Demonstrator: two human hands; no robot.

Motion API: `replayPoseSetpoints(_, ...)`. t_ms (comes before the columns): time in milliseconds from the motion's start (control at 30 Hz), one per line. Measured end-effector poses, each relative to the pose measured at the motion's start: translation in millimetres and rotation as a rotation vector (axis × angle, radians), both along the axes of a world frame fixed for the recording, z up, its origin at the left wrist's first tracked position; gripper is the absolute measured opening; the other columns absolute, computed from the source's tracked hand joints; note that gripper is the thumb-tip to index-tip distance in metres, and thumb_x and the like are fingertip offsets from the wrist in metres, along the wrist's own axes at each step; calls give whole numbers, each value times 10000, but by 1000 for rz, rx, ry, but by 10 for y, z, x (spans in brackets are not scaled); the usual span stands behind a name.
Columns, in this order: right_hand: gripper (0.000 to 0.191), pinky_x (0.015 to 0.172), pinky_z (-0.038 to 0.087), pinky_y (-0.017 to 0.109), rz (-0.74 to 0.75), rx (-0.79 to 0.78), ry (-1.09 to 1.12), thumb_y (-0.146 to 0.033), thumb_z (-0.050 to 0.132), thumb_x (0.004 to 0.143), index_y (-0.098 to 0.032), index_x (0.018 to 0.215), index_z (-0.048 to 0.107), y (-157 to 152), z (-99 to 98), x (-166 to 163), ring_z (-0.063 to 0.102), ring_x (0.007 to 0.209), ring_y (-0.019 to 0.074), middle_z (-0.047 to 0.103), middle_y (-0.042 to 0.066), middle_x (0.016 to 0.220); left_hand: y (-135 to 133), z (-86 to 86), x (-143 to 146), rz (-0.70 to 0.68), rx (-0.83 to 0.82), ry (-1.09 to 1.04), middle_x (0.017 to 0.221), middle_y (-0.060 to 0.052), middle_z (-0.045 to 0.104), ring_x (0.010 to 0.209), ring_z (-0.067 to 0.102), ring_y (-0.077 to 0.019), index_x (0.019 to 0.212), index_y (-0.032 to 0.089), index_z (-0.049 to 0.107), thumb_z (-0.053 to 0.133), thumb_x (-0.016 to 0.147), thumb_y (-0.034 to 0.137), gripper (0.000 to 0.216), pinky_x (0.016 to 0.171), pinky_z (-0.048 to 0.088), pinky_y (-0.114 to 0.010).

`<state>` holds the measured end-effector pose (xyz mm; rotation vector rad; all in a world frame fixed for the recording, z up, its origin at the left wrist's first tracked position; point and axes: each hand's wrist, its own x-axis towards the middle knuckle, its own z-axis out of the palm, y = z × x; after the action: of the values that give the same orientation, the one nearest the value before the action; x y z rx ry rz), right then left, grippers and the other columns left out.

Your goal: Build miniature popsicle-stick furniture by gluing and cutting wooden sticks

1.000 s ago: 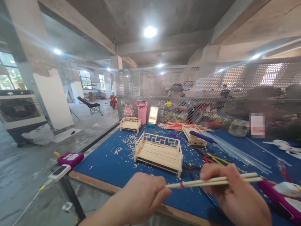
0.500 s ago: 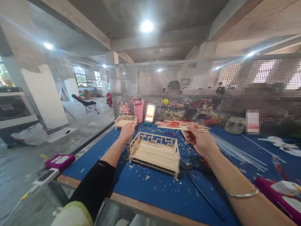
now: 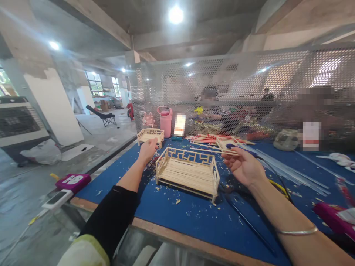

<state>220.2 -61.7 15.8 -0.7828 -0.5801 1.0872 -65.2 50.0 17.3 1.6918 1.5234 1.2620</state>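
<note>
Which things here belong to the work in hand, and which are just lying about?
Likely in the work:
thin pale wooden sticks, in the right hand
large pale slatted wooden bench model

Seemingly just lying about:
tall pink cylindrical cup
black folding lounge chair

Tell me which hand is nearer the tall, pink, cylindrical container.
Left. The left hand is in front of the container, slightly leftward; the right hand is farther off, rightward.
</note>
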Motion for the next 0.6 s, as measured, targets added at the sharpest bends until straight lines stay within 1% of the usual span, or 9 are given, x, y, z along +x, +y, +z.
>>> replayPoseSetpoints(67,85,409,488,158,-5,7,-10,-155,505,738,-193,689,564,9,-14,-14,630,499,108,663,3,562,-37,20,68,-54,66,-4,904,-82,667,694,586,-145,1005,132,613,383,785,464,460,574,433,-213)
replayPoseSetpoints(133,58,407,483,148,-10,19,-30,-172,530,743,-193,699,562,16,-26,-13,624,488,100,664,-2,570,-64,36,97,-95,85,110,977,-71,659,755,590,-148,1046,158,609,360,804,420,435,608,437,-213)
replayPoseSetpoints(167,55,407,482,146,-14,24,-38,-186,541,744,-192,693,561,18,-31,-9,620,481,97,660,-6,561,-71,41,86,-74,88,191,979,-67,661,782,590,-154,1041,167,618,381,797,394,409,635,436,-216)
replayPoseSetpoints(233,69,406,481,146,-23,26,-44,-209,556,744,-190,678,558,18,-34,4,613,464,95,645,-14,531,-73,36,17,4,68,336,870,-60,680,790,589,-176,921,172,669,524,713,364,318,671,427,-226)
replayPoseSetpoints(300,86,399,478,148,-29,20,-40,-222,559,747,-188,668,557,14,-29,15,605,448,95,636,-17,509,-64,8,-73,7,-11,400,646,-38,661,696,587,-193,680,177,692,688,539,325,204,644,421,-238)
replayPoseSetpoints(367,102,393,473,147,-40,15,-26,-219,548,756,-185,660,555,10,-17,24,598,437,93,633,-13,500,-47,-33,-133,-16,-74,413,447,-15,572,578,562,-186,467,177,634,747,431,267,149,603,413,-248)
replayPoseSetpoints(433,138,388,467,143,-53,8,-2,-206,511,779,-178,651,554,11,-6,39,593,430,89,635,-3,499,-25,-55,-156,9,-79,390,356,-9,498,517,537,-178,379,171,580,750,428,229,186,585,409,-258)
replayPoseSetpoints(500,168,385,466,143,-72,10,17,-196,479,796,-172,646,551,22,-3,66,590,425,87,636,3,502,-8,-23,-187,84,-36,325,370,-12,504,526,539,-174,418,161,593,725,496,229,168,594,417,-264)
replayPoseSetpoints(600,169,389,472,146,-94,36,22,-205,490,792,-170,637,547,47,-12,110,592,428,87,631,-4,500,-6,136,-351,273,105,165,618,-37,626,683,581,-171,712,144,658,593,705,261,134,678,446,-282)
